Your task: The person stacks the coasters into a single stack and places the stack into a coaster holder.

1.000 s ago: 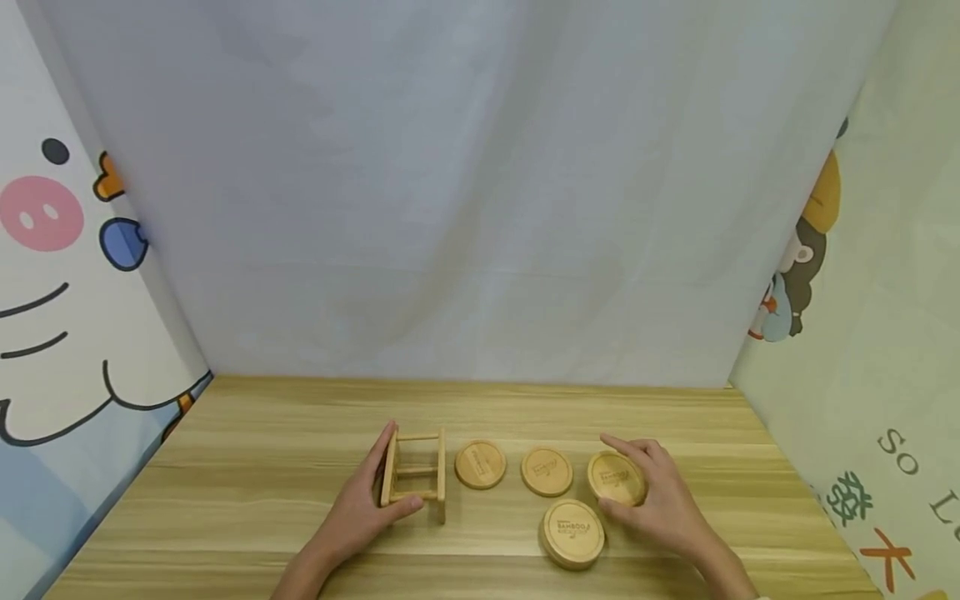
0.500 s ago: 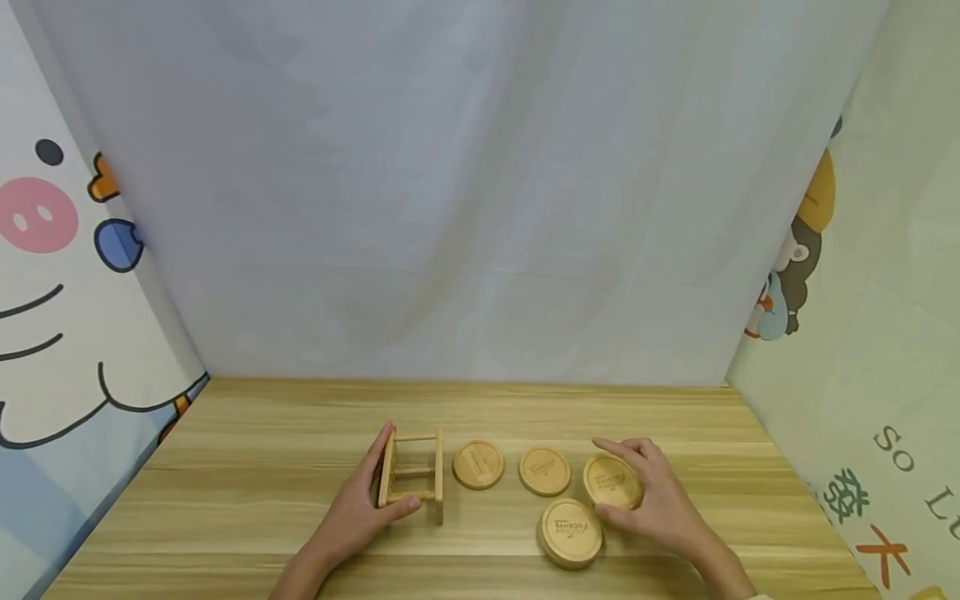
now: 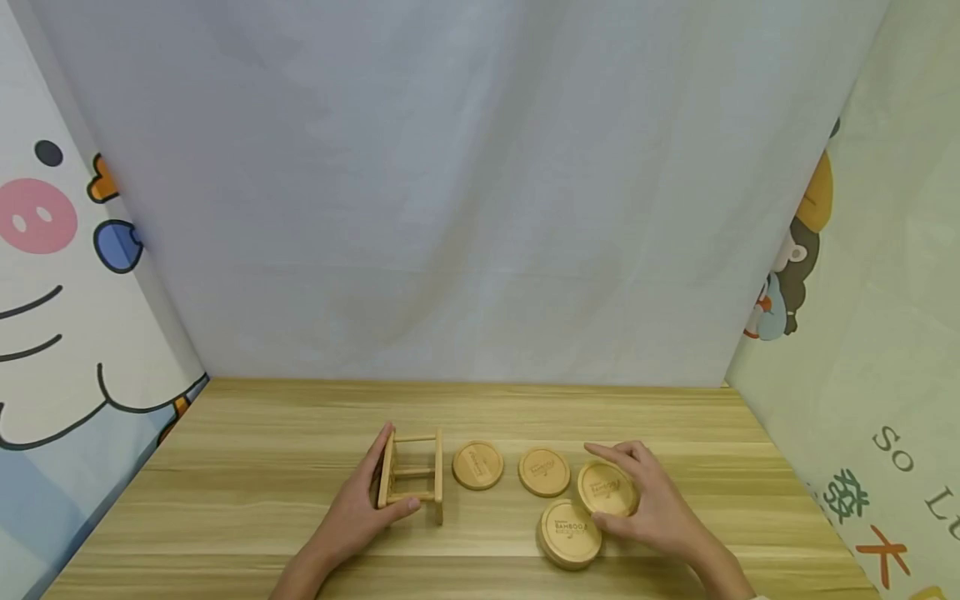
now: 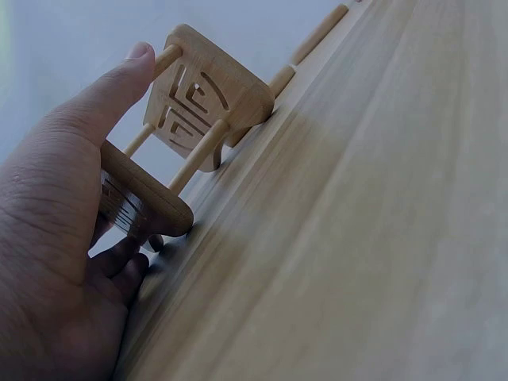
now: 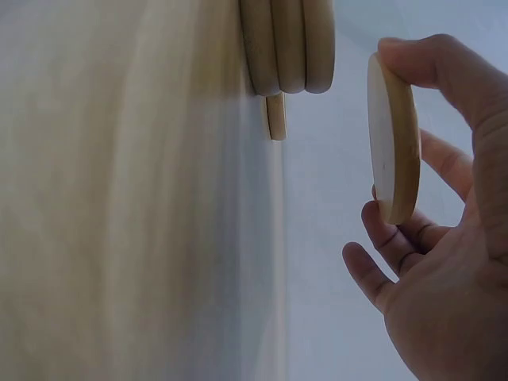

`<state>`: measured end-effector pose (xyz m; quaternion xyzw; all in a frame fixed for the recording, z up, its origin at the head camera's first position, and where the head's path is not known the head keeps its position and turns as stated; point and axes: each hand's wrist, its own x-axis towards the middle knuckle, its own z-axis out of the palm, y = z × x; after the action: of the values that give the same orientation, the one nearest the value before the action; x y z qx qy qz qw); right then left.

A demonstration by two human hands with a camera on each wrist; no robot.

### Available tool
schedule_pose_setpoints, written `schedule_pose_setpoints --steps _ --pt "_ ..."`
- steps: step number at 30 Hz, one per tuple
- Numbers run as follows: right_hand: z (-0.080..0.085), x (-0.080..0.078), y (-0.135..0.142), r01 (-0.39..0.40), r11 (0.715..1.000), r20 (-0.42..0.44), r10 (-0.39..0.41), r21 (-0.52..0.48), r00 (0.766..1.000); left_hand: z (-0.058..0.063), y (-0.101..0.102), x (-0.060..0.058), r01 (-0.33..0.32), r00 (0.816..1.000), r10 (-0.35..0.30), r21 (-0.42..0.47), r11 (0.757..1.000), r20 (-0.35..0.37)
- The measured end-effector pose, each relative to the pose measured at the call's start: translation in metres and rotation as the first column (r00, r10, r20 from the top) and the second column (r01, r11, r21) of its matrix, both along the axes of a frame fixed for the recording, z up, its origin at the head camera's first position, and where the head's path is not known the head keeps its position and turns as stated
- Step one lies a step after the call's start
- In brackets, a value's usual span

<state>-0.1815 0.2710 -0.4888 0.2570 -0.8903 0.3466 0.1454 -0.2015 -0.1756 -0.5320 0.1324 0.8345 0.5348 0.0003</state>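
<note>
My left hand [image 3: 356, 510] grips a small wooden coaster rack [image 4: 198, 99], thumb along its near side and fingers behind its left panel. The rack stands on the table, two cut-out panels joined by rods. Between thumb and fingers, my right hand [image 3: 654, 500] pinches a round bamboo coaster [image 3: 606, 489] by its edge. The right wrist view shows this coaster [image 5: 394, 143] raised off the table. Just left of and nearer than it lies a stack of coasters [image 3: 570, 533] with a printed top. Two more coasters, one by the rack [image 3: 477, 465] and another farther right [image 3: 544, 472], lie flat.
Everything stands on a wood-grain table [image 3: 300, 450]. A pale cloth [image 3: 465, 208] hangs along its back edge. Printed sheets with cartoon figures flank it, a pig-snouted one on the left [image 3: 67, 275] and a lettered one on the right [image 3: 885, 333].
My right hand has shifted slightly left and nearer with the coaster, toward the stack. The left hand and the rack stay in place.
</note>
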Motion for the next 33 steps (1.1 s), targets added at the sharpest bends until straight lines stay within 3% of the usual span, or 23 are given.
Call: schedule_pose_setpoints --steps 12,33 --pt "-0.001 0.001 -0.002 -0.088 0.996 -0.025 0.088 0.018 0.996 0.0 0.0 0.0 0.004 1.0 -0.004 0.007 1.0 -0.001" --pt "0.0 0.006 -0.013 -0.166 0.985 0.094 0.169 -0.048 0.981 -0.001 -0.001 0.0 0.005 1.0 -0.005 -0.004 1.0 -0.004"
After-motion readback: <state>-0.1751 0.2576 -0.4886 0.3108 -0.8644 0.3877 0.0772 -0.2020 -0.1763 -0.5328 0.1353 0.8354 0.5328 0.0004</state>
